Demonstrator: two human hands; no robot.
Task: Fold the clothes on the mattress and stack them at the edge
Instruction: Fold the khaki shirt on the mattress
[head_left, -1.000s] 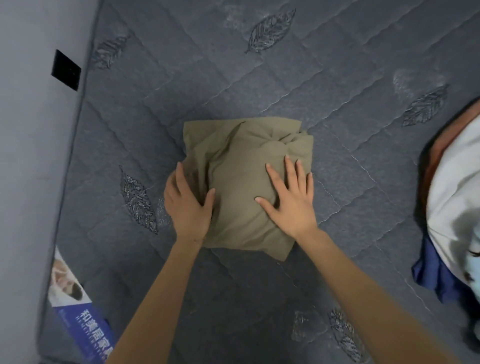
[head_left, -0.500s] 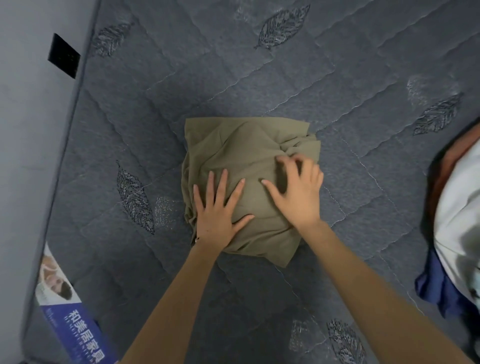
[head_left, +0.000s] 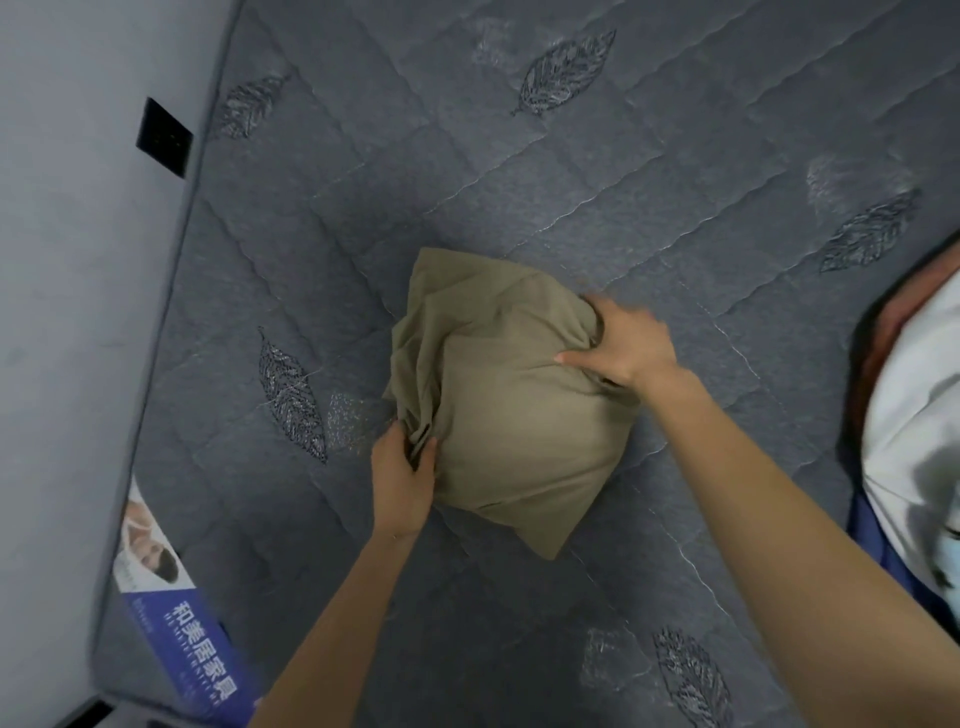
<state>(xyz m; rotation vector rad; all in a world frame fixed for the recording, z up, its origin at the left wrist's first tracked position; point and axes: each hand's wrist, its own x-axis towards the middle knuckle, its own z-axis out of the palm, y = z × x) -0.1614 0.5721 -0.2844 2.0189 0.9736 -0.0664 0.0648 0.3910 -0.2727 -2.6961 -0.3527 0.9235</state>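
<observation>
A folded olive-green garment (head_left: 511, 415) lies in the middle of the grey quilted mattress (head_left: 597, 171), turned at an angle. My left hand (head_left: 402, 480) grips its bunched left edge near the front corner. My right hand (head_left: 626, 340) grips the garment's right edge, thumb lying on top and fingers curled into the folds. The fingertips of both hands are hidden in the cloth.
A heap of other clothes (head_left: 922, 415), white, orange and blue, lies at the right edge of the view. The wall (head_left: 67, 312) with a black socket plate (head_left: 163, 136) runs along the mattress's left side. A blue and white label (head_left: 176, 613) hangs on that side.
Both hands left the garment's top, where they were pressing flat, and took hold of its left and right edges. The garment has turned and bunched up.
</observation>
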